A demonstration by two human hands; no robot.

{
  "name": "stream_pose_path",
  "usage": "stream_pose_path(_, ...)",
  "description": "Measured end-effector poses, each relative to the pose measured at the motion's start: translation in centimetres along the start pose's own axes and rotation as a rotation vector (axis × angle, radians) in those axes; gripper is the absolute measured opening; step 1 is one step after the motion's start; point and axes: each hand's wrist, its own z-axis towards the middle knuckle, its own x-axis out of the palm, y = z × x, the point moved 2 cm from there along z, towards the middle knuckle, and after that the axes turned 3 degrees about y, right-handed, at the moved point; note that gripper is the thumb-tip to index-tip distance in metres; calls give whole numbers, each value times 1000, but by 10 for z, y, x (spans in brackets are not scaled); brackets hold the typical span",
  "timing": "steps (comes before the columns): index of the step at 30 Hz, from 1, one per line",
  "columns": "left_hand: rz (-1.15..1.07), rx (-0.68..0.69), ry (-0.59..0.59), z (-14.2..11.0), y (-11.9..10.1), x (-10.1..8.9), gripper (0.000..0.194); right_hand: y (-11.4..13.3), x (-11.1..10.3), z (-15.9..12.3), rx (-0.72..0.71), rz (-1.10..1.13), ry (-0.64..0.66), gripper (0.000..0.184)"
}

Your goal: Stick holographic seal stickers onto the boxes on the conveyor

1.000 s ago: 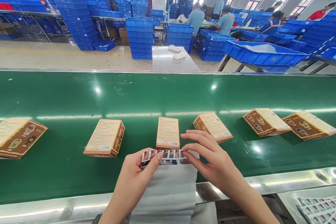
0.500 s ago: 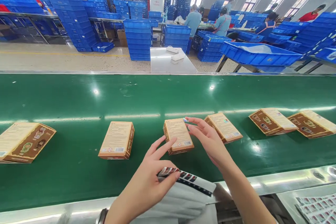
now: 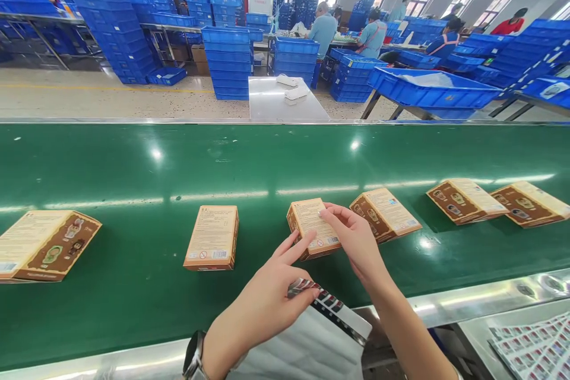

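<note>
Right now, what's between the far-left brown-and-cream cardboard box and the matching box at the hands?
One more brown-and-cream cardboard box, apart from the far-left box and the handled box; green belt shows either side, head view.

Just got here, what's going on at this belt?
A person is working bare-handed over a brown-and-cream carton on the green belt. The left hand grips a printed sheet between thumb and fingers, with two other fingers extended to the carton. The right hand has its fingertips at the carton's printed top face; whether they hold anything is unclear. Other cartons lie to both sides, and more printed sheets lie at lower right.
</note>
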Motion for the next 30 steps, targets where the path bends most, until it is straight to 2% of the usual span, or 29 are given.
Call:
stream_pose_path(8,-19,25,30,13,-6,6,20,-2,-17,2,-82,-193,-110,40)
stream_pose_path(10,-40,38,28,15,-8,8,18,0,-24,7,-103,-244,-145,47)
stream_pose_path(13,-103,8,-49,10,-10,8,18,7,-36,10,-133,-343,-191,51)
stream_pose_path(15,-132,-97,-127,1,-8,5,26,16,-41,2,-193,-415,-201,41)
stream_pose_path(17,-150,-208,-217,-11,-5,1,36,28,-40,-14,-352,-503,-130,28)
stream_pose_path(21,-227,-280,-371,-33,-1,-9,43,43,-21,-54,-702,-657,301,13)
stream_pose_path(22,-245,-288,-389,-36,-1,-11,43,44,-16,-62,-759,-684,365,12)
stream_pose_path(23,-256,-297,-400,-38,-1,-12,44,44,-11,-68,-811,-708,383,12)
stream_pose_path(27,-286,-330,-435,-42,-2,-16,41,43,2,-79,-945,-718,312,17)
stream_pose_path(29,-318,-346,-449,-44,0,-18,39,43,6,-79,-900,-647,324,15)
stream_pose_path(30,-321,-351,-454,-46,1,-19,39,42,7,-77,-825,-582,334,13)
